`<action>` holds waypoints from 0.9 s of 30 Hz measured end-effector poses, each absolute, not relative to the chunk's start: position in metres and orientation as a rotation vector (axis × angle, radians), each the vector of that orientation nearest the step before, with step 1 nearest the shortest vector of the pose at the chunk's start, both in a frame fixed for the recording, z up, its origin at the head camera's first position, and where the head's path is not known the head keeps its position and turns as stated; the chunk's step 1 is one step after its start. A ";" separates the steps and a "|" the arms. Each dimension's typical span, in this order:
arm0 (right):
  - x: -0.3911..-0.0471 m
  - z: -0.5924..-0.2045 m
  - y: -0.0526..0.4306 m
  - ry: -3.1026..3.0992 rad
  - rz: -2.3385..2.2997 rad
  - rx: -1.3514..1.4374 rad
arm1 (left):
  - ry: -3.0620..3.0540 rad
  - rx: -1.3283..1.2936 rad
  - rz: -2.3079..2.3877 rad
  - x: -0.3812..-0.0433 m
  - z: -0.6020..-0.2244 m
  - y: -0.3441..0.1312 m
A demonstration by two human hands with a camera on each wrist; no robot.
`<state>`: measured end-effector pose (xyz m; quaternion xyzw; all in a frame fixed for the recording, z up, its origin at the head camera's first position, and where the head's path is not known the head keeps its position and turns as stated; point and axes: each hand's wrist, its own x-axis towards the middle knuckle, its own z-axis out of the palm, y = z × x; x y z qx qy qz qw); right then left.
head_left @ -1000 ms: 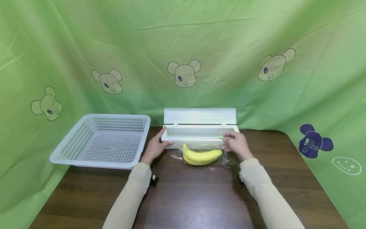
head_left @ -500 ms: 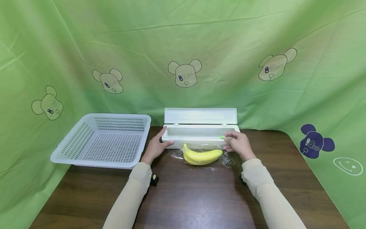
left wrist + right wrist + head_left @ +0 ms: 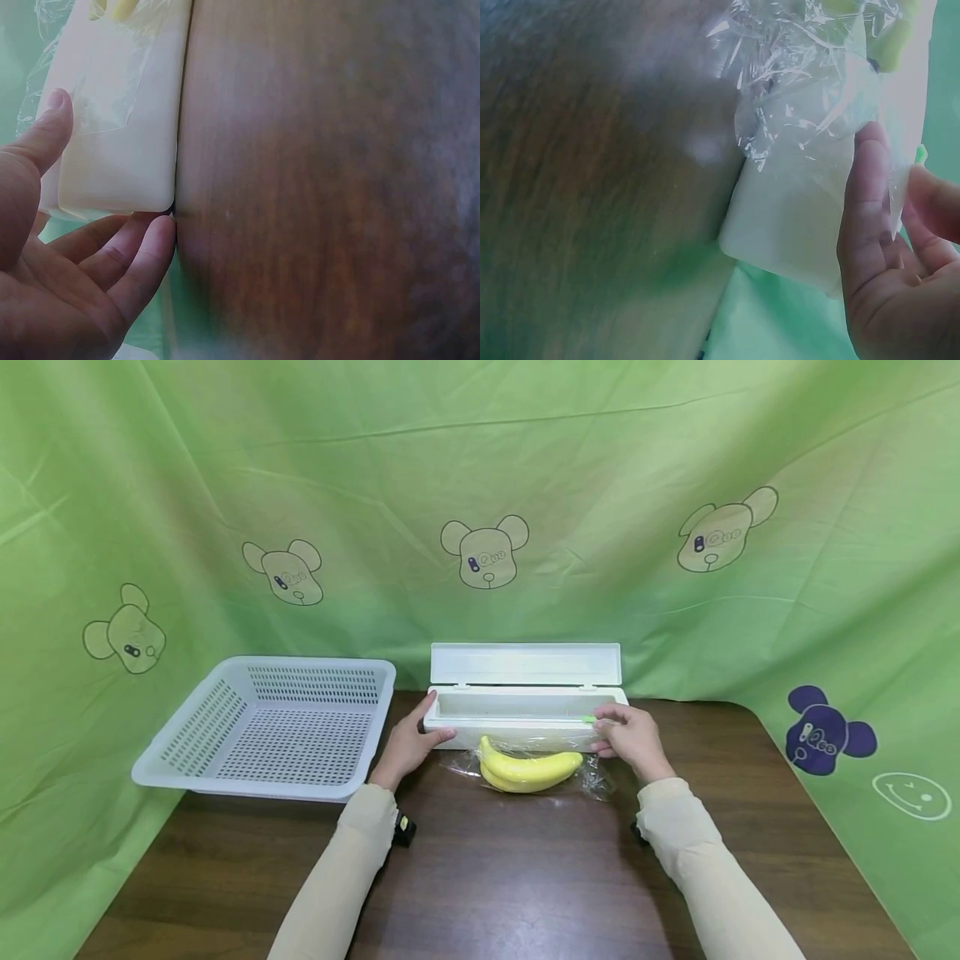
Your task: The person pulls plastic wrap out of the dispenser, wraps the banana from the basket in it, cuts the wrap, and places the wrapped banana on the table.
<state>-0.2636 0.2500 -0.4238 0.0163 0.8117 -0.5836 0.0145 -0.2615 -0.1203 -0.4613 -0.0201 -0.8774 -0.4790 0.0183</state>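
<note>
A long white cling film dispenser point(image 3: 468, 737) lies with its lid point(image 3: 525, 664) raised at the back. My left hand point(image 3: 408, 747) grips its left end, the thumb on the front and the fingers around the end face point(image 3: 120, 180). At the right, my right hand point(image 3: 633, 742) pinches the small green slide cutter point(image 3: 588, 719) on the front edge between thumb and fingers. Clear film point(image 3: 802, 97) hangs down the front. A yellow bunch of bananas point(image 3: 528, 772) lies before the box, wrapped in that film, which is crumpled at both ends.
To the left stands a light grey perforated basket point(image 3: 262, 792), close beside my left forearm. A brown wooden table point(image 3: 510, 877) carries everything. Behind it hangs a green curtain point(image 3: 375, 593) printed with bear heads.
My right hand has slid a little to the right along the box's front edge, the green slide cutter moving with it. The left hand and the bananas have stayed put.
</note>
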 end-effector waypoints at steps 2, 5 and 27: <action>-0.263 -0.425 0.251 2.539 -1.828 0.053 | -2.724 -0.064 -1.488 -0.261 -0.461 -0.120; -0.263 -0.429 0.255 2.554 -1.851 0.043 | -2.726 -0.062 -1.482 -0.261 -0.460 -0.120; -0.261 -0.433 0.262 2.560 -1.917 0.028 | -2.729 -0.064 -1.475 -0.261 -0.462 -0.120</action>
